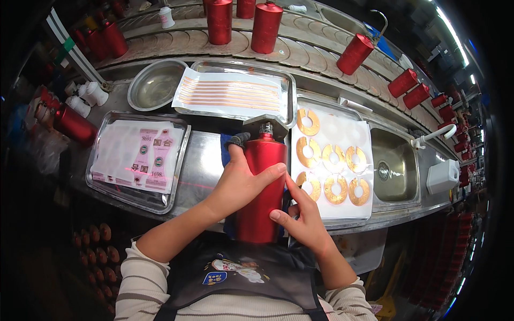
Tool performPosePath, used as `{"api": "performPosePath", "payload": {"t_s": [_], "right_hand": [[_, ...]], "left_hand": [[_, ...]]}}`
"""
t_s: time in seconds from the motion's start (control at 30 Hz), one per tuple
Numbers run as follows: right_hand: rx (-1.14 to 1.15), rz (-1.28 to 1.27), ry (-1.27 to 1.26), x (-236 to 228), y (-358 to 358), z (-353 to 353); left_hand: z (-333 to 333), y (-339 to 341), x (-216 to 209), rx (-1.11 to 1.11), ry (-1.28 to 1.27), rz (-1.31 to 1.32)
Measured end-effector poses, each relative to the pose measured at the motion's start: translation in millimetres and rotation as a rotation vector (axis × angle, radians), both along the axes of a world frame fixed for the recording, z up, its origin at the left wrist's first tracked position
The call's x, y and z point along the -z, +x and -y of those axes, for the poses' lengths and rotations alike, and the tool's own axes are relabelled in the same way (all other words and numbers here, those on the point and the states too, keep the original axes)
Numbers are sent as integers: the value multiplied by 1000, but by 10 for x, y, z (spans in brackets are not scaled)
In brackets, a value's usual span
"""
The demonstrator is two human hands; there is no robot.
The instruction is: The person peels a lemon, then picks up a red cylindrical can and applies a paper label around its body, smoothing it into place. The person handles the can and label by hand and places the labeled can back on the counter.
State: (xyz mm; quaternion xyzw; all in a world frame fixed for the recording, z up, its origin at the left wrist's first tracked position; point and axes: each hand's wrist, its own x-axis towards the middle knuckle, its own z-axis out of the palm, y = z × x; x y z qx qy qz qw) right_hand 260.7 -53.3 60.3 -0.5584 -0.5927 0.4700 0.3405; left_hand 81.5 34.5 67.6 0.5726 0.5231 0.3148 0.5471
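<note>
Left hand [233, 184] and right hand [306, 218] are holding a red bottle [259, 208]

Both hands are curling part-closed round its sides. By the dark apron [246, 267], it is pointing its neck [266, 129] away, long ways, at a grey block [278, 123]. A tray [134, 197] is sitting left; gold C-shapes [309, 162] are lying right.

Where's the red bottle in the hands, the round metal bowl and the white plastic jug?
Red bottle [261, 200]: head view, middle of its body.
Round metal bowl [135, 90]: head view, left inner wall.
White plastic jug [441, 179]: head view, middle of its body.
</note>
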Motion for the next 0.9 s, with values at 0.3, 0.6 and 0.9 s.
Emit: {"api": "performPosePath", "payload": {"t_s": [0.3, 0.6, 0.9], "right_hand": [[25, -372, -174, 253, 123, -27], [85, -309, -71, 179, 108, 5], [111, -301, -149, 130, 43, -12]], "left_hand": [[125, -118, 21, 122, 27, 225], [-204, -1193, -4, -262, 146, -109], [-672, -2747, 435, -43, 662, -938]]}}
